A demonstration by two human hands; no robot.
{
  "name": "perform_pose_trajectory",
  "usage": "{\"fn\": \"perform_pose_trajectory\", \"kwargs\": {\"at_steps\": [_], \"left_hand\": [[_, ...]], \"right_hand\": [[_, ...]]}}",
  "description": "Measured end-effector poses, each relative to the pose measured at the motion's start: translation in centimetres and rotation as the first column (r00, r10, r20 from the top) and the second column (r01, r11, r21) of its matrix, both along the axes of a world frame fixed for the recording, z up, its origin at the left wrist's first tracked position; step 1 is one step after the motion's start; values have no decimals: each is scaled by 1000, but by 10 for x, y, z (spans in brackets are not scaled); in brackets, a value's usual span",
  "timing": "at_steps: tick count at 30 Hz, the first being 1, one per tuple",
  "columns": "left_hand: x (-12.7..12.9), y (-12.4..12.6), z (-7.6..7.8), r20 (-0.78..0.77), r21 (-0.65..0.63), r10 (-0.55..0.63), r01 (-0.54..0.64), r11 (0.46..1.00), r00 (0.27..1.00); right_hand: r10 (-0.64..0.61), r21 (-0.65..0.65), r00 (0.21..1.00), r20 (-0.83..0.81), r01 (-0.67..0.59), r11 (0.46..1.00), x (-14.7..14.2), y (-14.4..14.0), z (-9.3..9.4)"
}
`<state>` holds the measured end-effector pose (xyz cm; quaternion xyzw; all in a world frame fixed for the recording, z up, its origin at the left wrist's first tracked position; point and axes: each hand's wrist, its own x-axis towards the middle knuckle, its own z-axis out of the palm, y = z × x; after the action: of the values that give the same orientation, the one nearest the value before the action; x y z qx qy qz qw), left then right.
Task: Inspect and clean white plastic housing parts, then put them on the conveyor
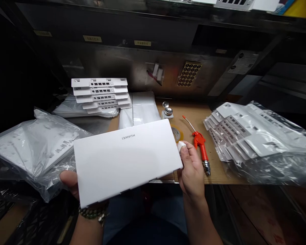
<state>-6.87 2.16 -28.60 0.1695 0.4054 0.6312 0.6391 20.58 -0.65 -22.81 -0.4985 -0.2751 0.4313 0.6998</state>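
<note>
I hold a flat white plastic cover [124, 160] printed with an upside-down HUAWEI logo, tilted in front of me over the bench edge. My left hand [70, 183] grips its lower left corner from beneath, with only the thumb and part of the palm showing. My right hand [191, 166] sits at the cover's right edge, fingers closed on a small white wad [181, 146] that touches the edge.
A stack of white slotted covers [100, 95] stands at the back left. Bagged white parts [35, 146] lie at left and a heap of bagged covers [255, 139] at right. A red air blow gun [200, 143], a tape roll [177, 133] and a small metal dispenser [167, 110] lie on the cardboard-topped bench [193, 115].
</note>
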Motion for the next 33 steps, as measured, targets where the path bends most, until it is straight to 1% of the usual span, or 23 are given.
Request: {"fn": "perform_pose_trajectory", "kwargs": {"at_steps": [3, 5, 7, 9, 11, 13, 15, 17, 18, 19, 20, 21, 23, 24, 25, 26, 28, 30, 31, 33], "left_hand": [[-2, -4, -4, 31, 2, -86, 86, 996, 996], [1, -8, -1, 0, -4, -143, 143, 990, 990], [6, -10, 6, -23, -16, -155, 155, 988, 988], [11, -8, 17, -9, -27, -158, 157, 987, 987], [15, -2, 29, -15, -7, -179, 179, 984, 984], [15, 7, 39, -134, -4, -232, 234, 972, 963], [12, 15, 46, -326, -22, -244, 250, 968, 913], [9, 22, 50, -511, 19, -185, 226, 974, 839], [8, 25, 52, -582, 77, -140, 226, 971, 801], [7, 27, 54, -644, 146, -104, 254, 956, 758], [7, 29, 56, -698, 210, -77, 306, 929, 712], [8, 30, 60, -741, 260, -61, 370, 892, 669], [12, 32, 67, -786, 296, -79, 485, 823, 613], [14, 33, 70, -786, 292, -104, 515, 806, 609], [16, 33, 73, -771, 277, -141, 525, 805, 622], [19, 34, 74, -740, 256, -183, 523, 813, 647], [21, 34, 75, -663, 211, -258, 506, 836, 703], [22, 34, 75, -601, 197, -300, 501, 843, 741], [22, 34, 75, -590, 203, -310, 509, 837, 745], [22, 33, 78, -613, 233, -310, 542, 808, 726]], "right_hand": [[-26, -25, 1000, -16, 26, 999, 0, 3, -1], [-36, -40, 999, -22, 35, 999, 0, 5, -1], [-36, -51, 999, -24, 35, 998, 0, 5, -3], [-42, -48, 999, -7, 42, 998, 1, 4, -5], [-67, -15, 997, 40, 67, 998, 3, 3, -9], [-91, 53, 990, 111, 86, 995, 8, 3, -12], [-117, 135, 971, 208, 90, 987, 16, 5, -15], [-190, 218, 927, 323, 123, 968, 27, 7, -14], [-235, 246, 903, 358, 152, 957, 32, 8, -11], [-260, 257, 894, 366, 172, 951, 37, 9, -8], [-250, 249, 906, 341, 170, 954, 41, 10, -5], [-199, 222, 937, 287, 138, 965, 44, 10, -1], [-26, 147, 991, 132, 6, 989, 46, 10, 7], [58, 119, 996, 63, -65, 991, 45, 10, 10], [117, 98, 993, 9, -117, 988, 43, 10, 12], [151, 82, 988, -31, -148, 985, 41, 11, 13], [165, 70, 983, -79, -159, 985, 38, 11, 13], [143, 69, 984, -107, -136, 988, 37, 12, 10], [131, 67, 984, -119, -124, 990, 37, 12, 9], [120, 58, 983, -137, -113, 992, 38, 12, 5]]}}
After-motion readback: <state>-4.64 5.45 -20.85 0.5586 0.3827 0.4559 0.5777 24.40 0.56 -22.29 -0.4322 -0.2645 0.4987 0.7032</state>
